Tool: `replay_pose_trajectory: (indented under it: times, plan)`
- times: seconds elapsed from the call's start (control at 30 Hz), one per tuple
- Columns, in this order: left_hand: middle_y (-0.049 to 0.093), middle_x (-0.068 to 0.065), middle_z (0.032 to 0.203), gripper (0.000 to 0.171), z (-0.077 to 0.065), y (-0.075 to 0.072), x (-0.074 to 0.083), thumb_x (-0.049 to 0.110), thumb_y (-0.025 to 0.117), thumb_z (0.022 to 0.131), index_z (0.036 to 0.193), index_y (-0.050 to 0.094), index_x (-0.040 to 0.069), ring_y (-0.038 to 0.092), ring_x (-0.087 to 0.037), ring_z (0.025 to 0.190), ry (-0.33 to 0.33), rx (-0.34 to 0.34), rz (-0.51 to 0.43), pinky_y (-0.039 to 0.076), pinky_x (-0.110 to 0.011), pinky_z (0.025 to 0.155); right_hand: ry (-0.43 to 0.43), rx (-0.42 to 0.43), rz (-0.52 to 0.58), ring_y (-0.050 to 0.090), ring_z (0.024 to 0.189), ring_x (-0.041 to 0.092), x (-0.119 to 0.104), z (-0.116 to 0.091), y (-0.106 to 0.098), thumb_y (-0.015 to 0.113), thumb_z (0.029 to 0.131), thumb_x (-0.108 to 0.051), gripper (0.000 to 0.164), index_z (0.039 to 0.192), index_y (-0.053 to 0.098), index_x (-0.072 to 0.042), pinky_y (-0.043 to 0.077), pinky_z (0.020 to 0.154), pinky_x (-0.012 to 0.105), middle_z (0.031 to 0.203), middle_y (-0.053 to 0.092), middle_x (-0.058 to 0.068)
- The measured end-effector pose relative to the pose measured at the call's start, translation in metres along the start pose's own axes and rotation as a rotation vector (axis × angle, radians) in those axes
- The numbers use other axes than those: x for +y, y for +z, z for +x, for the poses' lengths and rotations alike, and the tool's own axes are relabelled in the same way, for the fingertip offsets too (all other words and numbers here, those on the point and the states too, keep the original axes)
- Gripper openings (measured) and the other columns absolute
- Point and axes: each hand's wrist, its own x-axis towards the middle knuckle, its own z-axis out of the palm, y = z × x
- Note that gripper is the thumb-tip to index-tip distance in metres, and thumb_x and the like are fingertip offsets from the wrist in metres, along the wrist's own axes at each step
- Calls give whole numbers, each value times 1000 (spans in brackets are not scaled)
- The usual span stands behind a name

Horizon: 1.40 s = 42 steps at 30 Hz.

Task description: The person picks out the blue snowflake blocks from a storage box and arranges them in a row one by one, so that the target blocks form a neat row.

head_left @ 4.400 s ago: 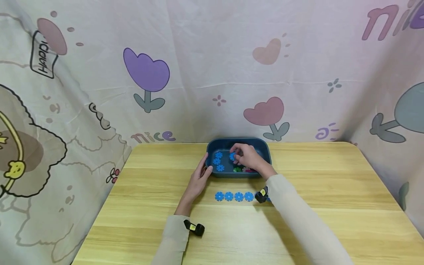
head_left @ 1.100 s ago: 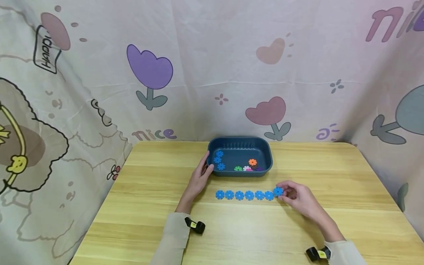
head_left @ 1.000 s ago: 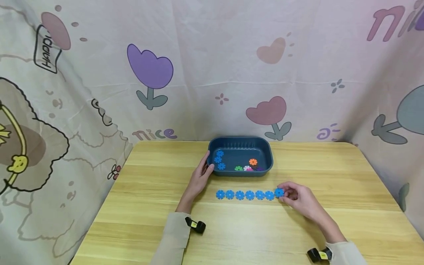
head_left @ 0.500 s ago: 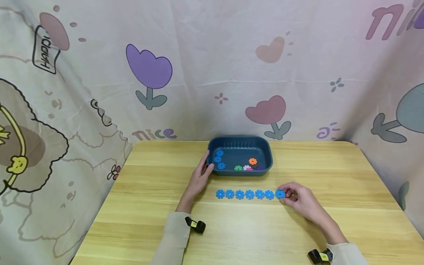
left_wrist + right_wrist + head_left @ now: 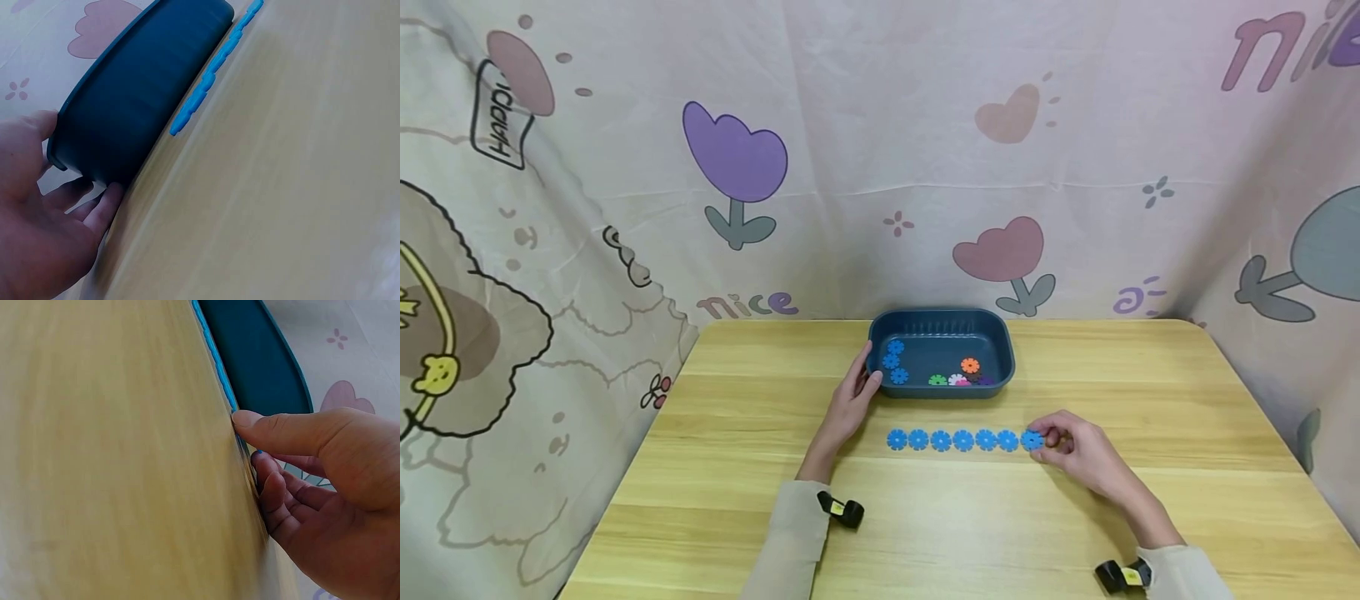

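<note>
My right hand [image 5: 1078, 450] pinches a blue snowflake disc [image 5: 1032, 440] between thumb and fingers, at the right end of a row of blue snowflake discs [image 5: 962, 440] on the table. The held disc lies level with the row, nearly edge to edge with its neighbour. In the right wrist view the fingers mostly hide it. My left hand [image 5: 847, 406] grips the left end of a dark blue plastic tray [image 5: 947, 392], behind the row. The left wrist view has its thumb at the tray's rim and its other fingers low against the wall.
Inside the tray, three blue discs [image 5: 891, 361] lie at the left. An orange disc [image 5: 971, 365], a green disc [image 5: 937, 381] and several other coloured discs sit at the front right. A printed cloth [image 5: 850, 167] hangs behind the wooden table [image 5: 760, 358].
My right hand has brought the blue disc out of the tray to the row's right end and lowered it into line. The left hand has stayed at the tray.
</note>
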Motion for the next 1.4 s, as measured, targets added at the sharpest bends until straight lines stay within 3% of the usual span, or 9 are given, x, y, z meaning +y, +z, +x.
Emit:
replay_pose_trajectory:
  times: [0.53, 0.7, 0.97, 1.2, 1.4]
  plan:
    - [19, -13, 173, 61, 2, -1, -2, 23, 48, 111, 166, 22, 13, 21, -37, 160, 8, -15, -11, 25, -52, 129, 1, -11, 19, 55, 79, 4, -1, 0, 0, 85, 82, -4, 30, 110, 73, -6, 52, 62, 19, 91, 66, 4]
    - [18, -12, 174, 62, 1, -1, -1, 24, 48, 111, 166, 22, 14, 21, -36, 160, -3, -20, -14, 25, -51, 129, -57, 30, 2, 58, 79, 2, -3, 2, -1, 84, 82, -2, 30, 110, 73, -5, 54, 63, 19, 93, 71, 6]
    - [19, -13, 174, 61, 2, -2, -2, 24, 47, 111, 166, 22, 13, 21, -36, 160, 5, -18, -9, 25, -51, 129, -135, 99, 30, 62, 80, 4, -28, 16, -1, 80, 88, -5, 23, 110, 73, -4, 59, 67, 20, 91, 71, 0]
    - [18, -13, 174, 62, 1, -1, -2, 24, 47, 111, 166, 21, 13, 20, -36, 160, -3, -28, -1, 25, -51, 129, -137, 61, 74, 65, 87, 8, -51, 37, 7, 76, 93, -10, 22, 114, 72, -4, 61, 73, 22, 96, 72, 1]
    - [18, -13, 174, 61, 2, -1, -2, 24, 47, 111, 166, 21, 13, 20, -36, 160, 2, -19, -5, 25, -52, 129, -164, 54, 97, 67, 91, 13, -69, 57, 13, 75, 95, -13, 25, 119, 70, -14, 63, 80, 26, 100, 72, 0]
